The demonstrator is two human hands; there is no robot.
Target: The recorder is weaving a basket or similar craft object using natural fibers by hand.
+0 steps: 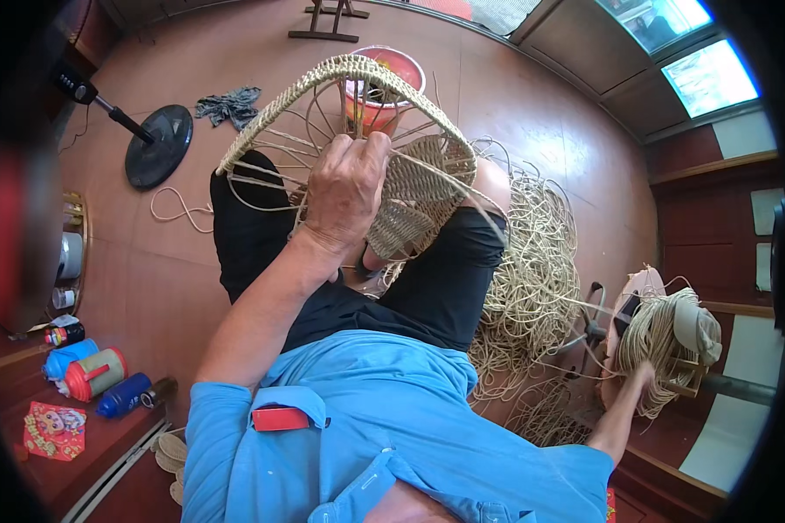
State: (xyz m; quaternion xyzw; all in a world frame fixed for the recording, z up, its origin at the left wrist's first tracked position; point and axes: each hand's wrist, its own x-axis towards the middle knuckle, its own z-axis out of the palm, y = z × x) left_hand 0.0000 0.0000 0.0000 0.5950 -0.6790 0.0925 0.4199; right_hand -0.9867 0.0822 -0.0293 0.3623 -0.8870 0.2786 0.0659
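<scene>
packet [54, 431] bears print, left hand [346, 187] grips woven basket [417, 179], and right hand [643, 383], grip unclear, touches coiled cord [649, 336].

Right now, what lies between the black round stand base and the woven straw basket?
In the head view, a crumpled grey cloth lies on the brown floor between base and basket.

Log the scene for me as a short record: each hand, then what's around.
Left hand: gripping the woven piece
Right hand: at the cord bundle; grip unclear
Right floor: heap of loose cord
Ahead: red bucket, partly behind the woven piece
Left floor: round black base, grey cloth
Lower left: dark blue bottle, red jug
</scene>
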